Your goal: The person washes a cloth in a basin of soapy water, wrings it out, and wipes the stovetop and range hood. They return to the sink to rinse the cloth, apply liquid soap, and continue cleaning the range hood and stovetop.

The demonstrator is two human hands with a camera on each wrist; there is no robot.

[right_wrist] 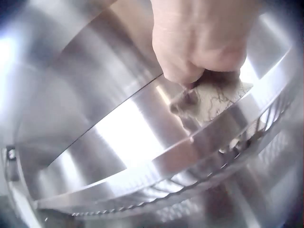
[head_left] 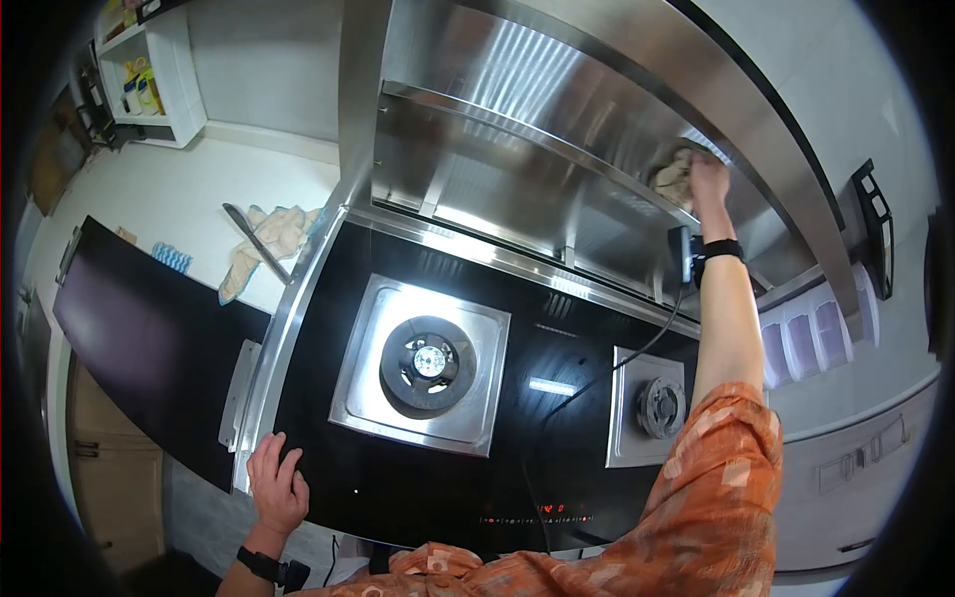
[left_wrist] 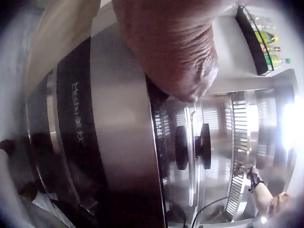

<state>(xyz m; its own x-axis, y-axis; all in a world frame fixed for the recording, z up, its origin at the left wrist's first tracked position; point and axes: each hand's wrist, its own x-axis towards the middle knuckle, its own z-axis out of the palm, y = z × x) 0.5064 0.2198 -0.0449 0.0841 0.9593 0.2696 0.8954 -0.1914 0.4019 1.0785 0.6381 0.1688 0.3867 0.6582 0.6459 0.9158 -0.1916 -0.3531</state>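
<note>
My right hand (head_left: 709, 182) grips a crumpled beige cloth (head_left: 673, 177) against the stainless steel hood (head_left: 637, 119), at its right side. In the right wrist view the cloth (right_wrist: 213, 102) bunches under the curled fingers, lying along a shiny steel ledge (right_wrist: 142, 166) above a slotted strip. At the near left corner of the black glass cooktop (head_left: 537, 448), my left hand (head_left: 278, 490) rests with its fingers loosely extended. Close up in the left wrist view, that hand (left_wrist: 175, 52) covers part of the cooktop edge and holds nothing visible.
Two burners, a left one (head_left: 428, 363) and a right one (head_left: 660, 408), sit on steel plates. A dark panel (head_left: 149, 348) lies left of the cooktop. Beyond it are a beige towel (head_left: 284, 234), a metal strip (head_left: 254, 244) and a blue-white cloth (head_left: 171, 258). A cable (head_left: 652, 343) hangs from the right wrist.
</note>
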